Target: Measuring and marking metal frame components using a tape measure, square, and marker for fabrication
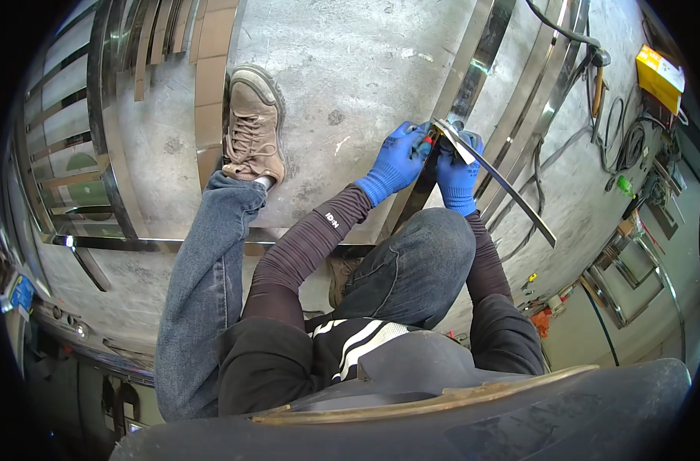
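Observation:
Both of my hands wear blue knit work gloves and meet over a long polished metal bar [478, 69] on the floor. My left hand [397, 158] is closed around a small tool with a red part [427, 140]; most of it is hidden by the fingers. My right hand [457, 176] grips a narrow metal strip [514, 196], which slants over the glove towards the lower right. A pale flat piece [460, 147] lies along the strip's upper end. Whether the two are joined, I cannot tell. My right fingers are partly covered by these pieces.
A welded metal frame with slats [101, 121] lies left. More metal bars [534, 86] run right of my hands. Beyond them are a wooden-handled hammer [598, 86], coiled cables [632, 147] and a yellow box [661, 78]. My shoe [255, 124] stands beside a brown-faced bar [210, 98].

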### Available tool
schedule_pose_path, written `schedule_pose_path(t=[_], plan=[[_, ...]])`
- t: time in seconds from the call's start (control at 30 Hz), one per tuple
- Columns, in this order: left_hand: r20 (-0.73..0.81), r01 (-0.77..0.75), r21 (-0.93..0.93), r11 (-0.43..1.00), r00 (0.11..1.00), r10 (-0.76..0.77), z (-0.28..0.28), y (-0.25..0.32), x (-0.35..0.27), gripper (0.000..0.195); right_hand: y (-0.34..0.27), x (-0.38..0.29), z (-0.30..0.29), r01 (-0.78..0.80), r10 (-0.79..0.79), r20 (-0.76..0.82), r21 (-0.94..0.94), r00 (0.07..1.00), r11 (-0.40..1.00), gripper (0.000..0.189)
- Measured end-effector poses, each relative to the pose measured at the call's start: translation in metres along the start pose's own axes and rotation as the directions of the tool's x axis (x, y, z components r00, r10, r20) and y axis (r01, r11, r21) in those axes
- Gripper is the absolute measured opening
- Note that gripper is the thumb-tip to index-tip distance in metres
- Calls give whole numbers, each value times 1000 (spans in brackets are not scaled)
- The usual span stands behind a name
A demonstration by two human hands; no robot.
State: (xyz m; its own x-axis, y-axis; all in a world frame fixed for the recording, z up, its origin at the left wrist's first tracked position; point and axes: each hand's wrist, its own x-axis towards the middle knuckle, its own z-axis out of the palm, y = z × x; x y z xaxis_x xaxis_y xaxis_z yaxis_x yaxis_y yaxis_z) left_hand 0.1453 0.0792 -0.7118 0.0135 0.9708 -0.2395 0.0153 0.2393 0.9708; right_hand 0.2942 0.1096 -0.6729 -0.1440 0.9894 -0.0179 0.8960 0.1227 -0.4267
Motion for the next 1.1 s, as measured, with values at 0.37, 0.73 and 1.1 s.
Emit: schedule_pose_path(t=[0.37, 0.73, 1.1], plan=[[36, 36, -30, 999, 999, -35, 0, -2, -34, 32, -2, -37, 2, 4, -4, 23, 10, 1000, 1000, 19], [31, 42, -33, 999, 999, -41, 4, -9, -60, 32, -5, -65, -1, -41, 38, 50, 48, 998, 998, 20], [66, 90, -38, 995, 994, -87, 4, -18, -96, 30, -4, -101, -3, -48, 41, 101, 70, 994, 996, 22]])
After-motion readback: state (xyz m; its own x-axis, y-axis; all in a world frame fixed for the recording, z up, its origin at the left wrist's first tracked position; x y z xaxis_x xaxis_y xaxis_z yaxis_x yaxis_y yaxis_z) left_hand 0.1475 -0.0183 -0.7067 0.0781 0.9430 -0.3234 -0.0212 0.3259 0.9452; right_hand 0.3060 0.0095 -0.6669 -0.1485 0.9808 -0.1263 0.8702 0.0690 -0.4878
